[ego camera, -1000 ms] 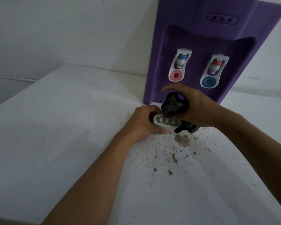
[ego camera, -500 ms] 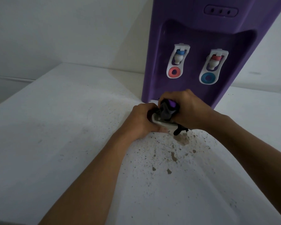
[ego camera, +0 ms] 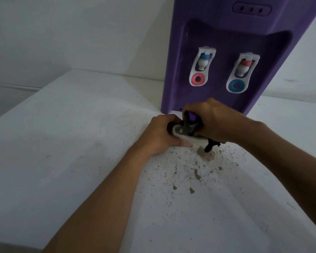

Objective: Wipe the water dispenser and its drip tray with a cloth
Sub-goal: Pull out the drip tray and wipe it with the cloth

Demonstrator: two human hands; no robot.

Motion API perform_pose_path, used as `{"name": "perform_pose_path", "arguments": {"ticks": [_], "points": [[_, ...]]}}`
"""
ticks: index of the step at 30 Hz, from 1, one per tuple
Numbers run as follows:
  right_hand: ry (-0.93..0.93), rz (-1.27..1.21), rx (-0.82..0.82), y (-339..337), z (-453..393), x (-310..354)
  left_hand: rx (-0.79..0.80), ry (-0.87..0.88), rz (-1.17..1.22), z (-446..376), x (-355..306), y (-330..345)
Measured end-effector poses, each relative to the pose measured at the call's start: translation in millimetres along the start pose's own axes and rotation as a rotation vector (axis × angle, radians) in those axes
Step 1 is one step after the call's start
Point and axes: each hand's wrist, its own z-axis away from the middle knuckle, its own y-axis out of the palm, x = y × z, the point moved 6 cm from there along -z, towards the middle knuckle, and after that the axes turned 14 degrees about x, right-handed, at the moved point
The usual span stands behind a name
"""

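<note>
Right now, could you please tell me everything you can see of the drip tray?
The drip tray is a small white tray, plastic by its look, lying on the speckled white counter in front of the purple water dispenser. The left hand grips its left end. The right hand presses a dark cloth onto its top, hiding most of it; only the near rim shows.

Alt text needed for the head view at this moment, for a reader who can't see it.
The right hand presses a dark cloth into a white drip tray that the left hand grips, in front of a purple water dispenser on a speckled white counter.
</note>
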Motion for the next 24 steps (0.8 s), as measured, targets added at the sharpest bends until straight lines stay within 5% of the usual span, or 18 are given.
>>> {"name": "perform_pose_path", "arguments": {"ticks": [14, 24], "points": [[0.121, -0.315, 0.007, 4, 9, -28, 0.003, 0.05, 0.045, 1, -1, 1], [0.037, -1.052, -0.122, 2, 28, -43, 0.012, 0.057, 0.089, 2, -1, 2]]}}
